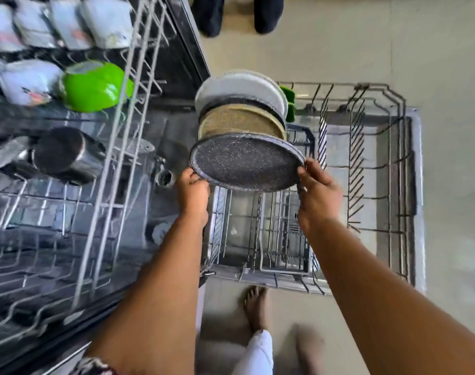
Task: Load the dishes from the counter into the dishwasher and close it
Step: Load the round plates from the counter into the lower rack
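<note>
A dark speckled plate is held at the centre of the frame between both hands. Its left rim is gripped by the left hand, fingers curled under the edge, and its right rim is pinched by the right hand, thumb on the upper face. The plate is tilted, its face turned toward the camera, above the left part of the lower rack, which is pulled out over the open dishwasher door in the middle right of the frame.

Just beyond the held plate, toward the top of the frame, other plates are stood on edge in the same rack: a tan speckled plate, a dark rim behind it, and a white plate at the back. Something green is seen at the right of that stack; what it is cannot be told. The right part of the rack shows bare tines.

In the left half of the frame the upper rack is extended. A green bowl, several pale blurred cups and a steel cup lying on its side are carried in it.

Beige floor fills the right and upper right. A bare foot is seen at the lower centre, and a second person's dark feet at the top edge.
</note>
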